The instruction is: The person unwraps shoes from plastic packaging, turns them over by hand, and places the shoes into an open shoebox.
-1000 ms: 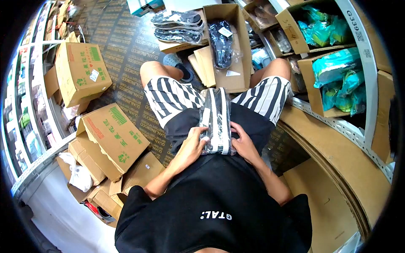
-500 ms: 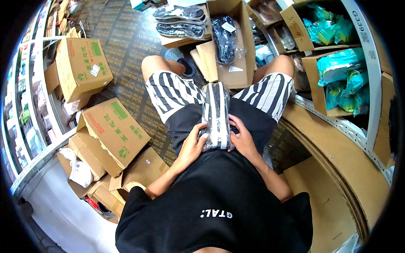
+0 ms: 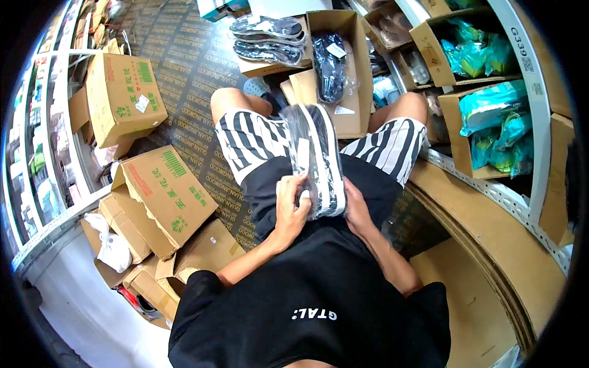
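On my lap lies a clear plastic pack of shoe soles (image 3: 322,162), black with white edges, its long side pointing away from me. A white label strip shows on its left part. My left hand (image 3: 291,207) grips the near left side, thumb over the plastic and fingers curled. My right hand (image 3: 358,207) holds the near right edge, its fingertips partly hidden behind the pack. Beyond my knees, a similar dark wrapped pack (image 3: 329,66) lies in an open cardboard box (image 3: 353,122).
More wrapped soles (image 3: 267,40) rest on a carton left of the open box. At right, a metal shelf (image 3: 524,67) holds boxes of teal plastic bags (image 3: 494,107). Brown cartons (image 3: 169,196) stand at left, near a white bag (image 3: 113,245). Cardboard sheets (image 3: 485,245) curve along my right.
The pack has tilted, showing more of its left face and the label strip. My left hand has shifted slightly right onto the plastic, and my right hand has slid down its side.
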